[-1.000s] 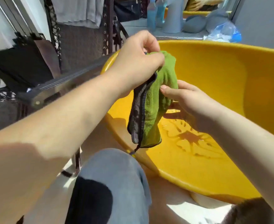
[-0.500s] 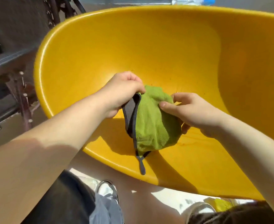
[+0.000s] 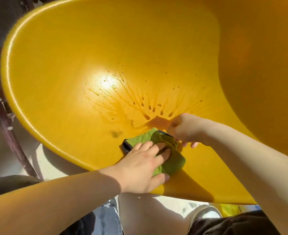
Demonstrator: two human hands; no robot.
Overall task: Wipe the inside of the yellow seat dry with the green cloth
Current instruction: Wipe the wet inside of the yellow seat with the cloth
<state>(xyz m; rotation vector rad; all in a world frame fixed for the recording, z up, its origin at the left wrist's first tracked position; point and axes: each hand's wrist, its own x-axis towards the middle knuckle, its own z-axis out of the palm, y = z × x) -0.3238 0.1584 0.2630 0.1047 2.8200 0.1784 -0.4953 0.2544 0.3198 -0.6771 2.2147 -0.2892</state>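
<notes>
Left hand [image 3: 140, 164] lies flat and spread on the green cloth [image 3: 168, 160], fingers stretched, pressing it down against the yellow seat [image 3: 58, 85]; it grips nothing, it only pushes, and I judge this is so that the whole palm can drive the cloth over the wet surface. Right hand [image 3: 184, 129], at about 1 o'clock from the cloth, is curled with its fingers pinching the dark-edged far corner of the cloth, probably to keep the bundle from unfolding or sliding away.

The cloth sits bunched low in the seat, close to the front rim at about 5 o'clock from the middle of the bowl. Inside the seat there is water: a small puddle [image 3: 156, 123] just beyond the cloth at 12 o'clock, with drops and thin streaks [image 3: 123, 97] fanning upward from it. The higher walls look dry. So the wiping seems only at its beginning, and the puddle is the nearest wet place.
</notes>
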